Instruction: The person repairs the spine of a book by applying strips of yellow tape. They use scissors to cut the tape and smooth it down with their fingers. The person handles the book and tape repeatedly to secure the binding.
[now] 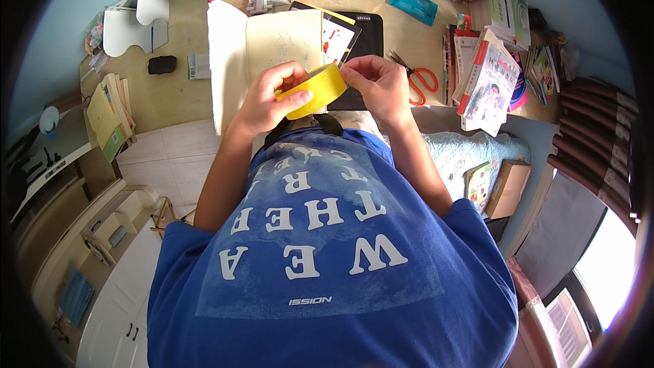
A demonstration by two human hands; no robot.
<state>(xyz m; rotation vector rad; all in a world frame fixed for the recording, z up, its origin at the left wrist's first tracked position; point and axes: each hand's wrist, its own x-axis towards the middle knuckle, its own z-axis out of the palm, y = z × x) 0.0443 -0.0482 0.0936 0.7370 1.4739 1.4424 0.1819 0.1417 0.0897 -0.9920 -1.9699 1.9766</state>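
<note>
My left hand (278,94) grips a roll of yellow adhesive tape (319,93), its thumb on the outer face and its fingers behind. At the roll's right edge, the thumb and forefinger of my right hand (375,82) are pinched together; whether tape lies between them is too small to tell. Below the hands an open book with blank-looking, faintly marked pages (281,41) lies at the desk's front edge. Under its right side are a printed booklet (340,36) and a black mat or case (370,36). Scissors with orange handles (423,84) lie just right of my right hand.
Stacked books (490,82) stand at the desk's right end. A teal soft packet (414,4) lies at the back right. Leftward are a small black case (162,65), a white metal bookend (122,30) and upright books (110,112). A quilted bed cover (449,153) shows below the desk.
</note>
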